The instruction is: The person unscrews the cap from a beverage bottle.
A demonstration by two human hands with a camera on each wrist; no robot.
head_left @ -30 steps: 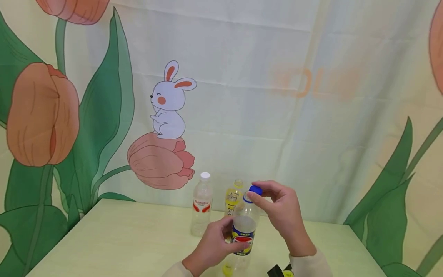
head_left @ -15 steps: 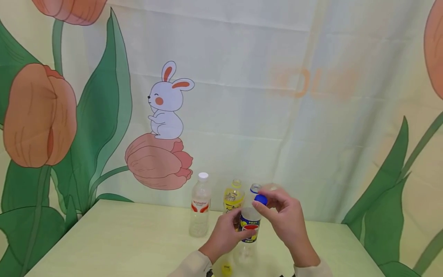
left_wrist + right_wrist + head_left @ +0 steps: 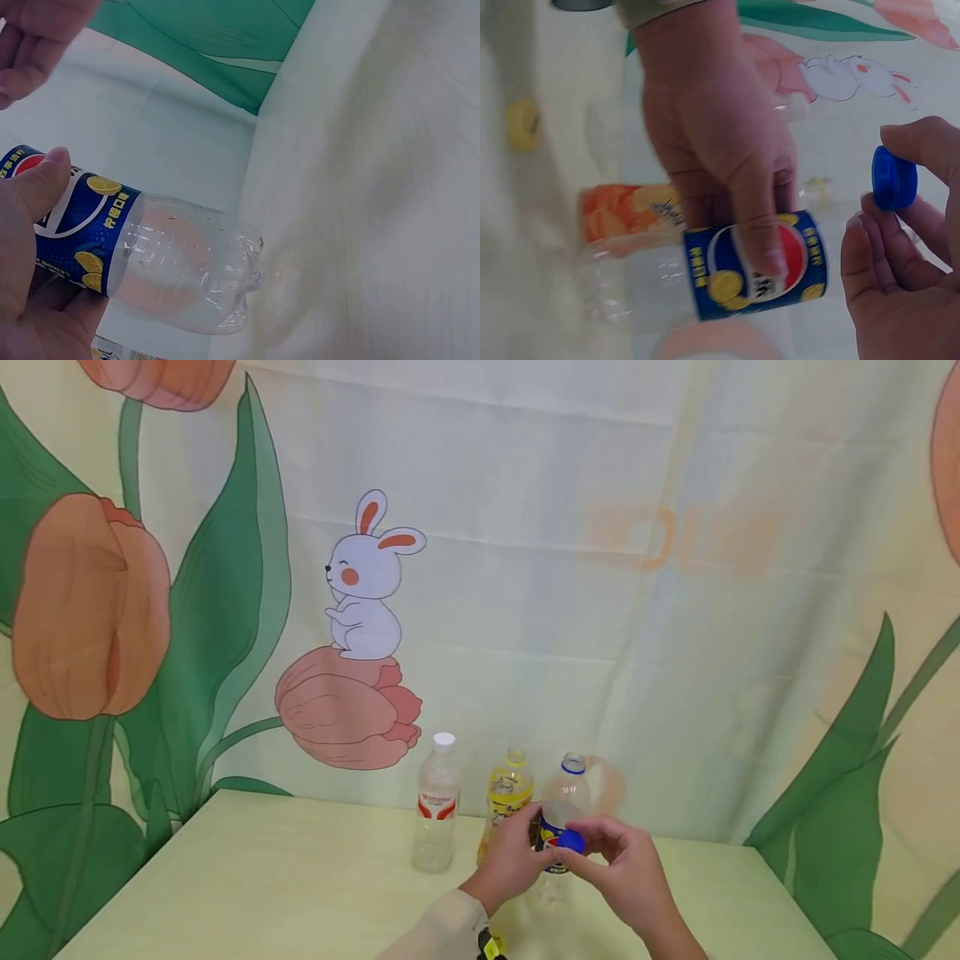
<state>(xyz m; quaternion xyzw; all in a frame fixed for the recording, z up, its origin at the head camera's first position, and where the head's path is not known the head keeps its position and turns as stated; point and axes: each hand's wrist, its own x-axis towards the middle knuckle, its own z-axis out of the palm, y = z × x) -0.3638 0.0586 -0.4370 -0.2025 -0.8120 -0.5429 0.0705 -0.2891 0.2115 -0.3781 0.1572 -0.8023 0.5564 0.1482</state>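
My left hand (image 3: 510, 860) grips a clear plastic bottle (image 3: 572, 789) around its dark blue label with lemon slices. The bottle stands upright with its mouth uncovered and a blue ring at the neck. In the left wrist view the bottle's base (image 3: 217, 277) is close to the tabletop; I cannot tell whether it touches. Between thumb and fingers, my right hand (image 3: 630, 872) pinches a blue bottle cap (image 3: 572, 842), in front of the label and apart from the bottle's mouth. The right wrist view shows the blue cap (image 3: 894, 178) from the side.
A bottle with a white cap (image 3: 444, 741) stands to the left on the pale table (image 3: 262, 877). Next to it is an uncapped bottle with a yellow wrap (image 3: 510, 785). A loose yellow cap (image 3: 523, 124) lies on the table. Behind hangs a printed curtain (image 3: 525, 568).
The blue cap has come away from the bottle's mouth and moved down in my right hand. My left hand has shifted the bottle rightward and back, beside the yellow-wrapped one.
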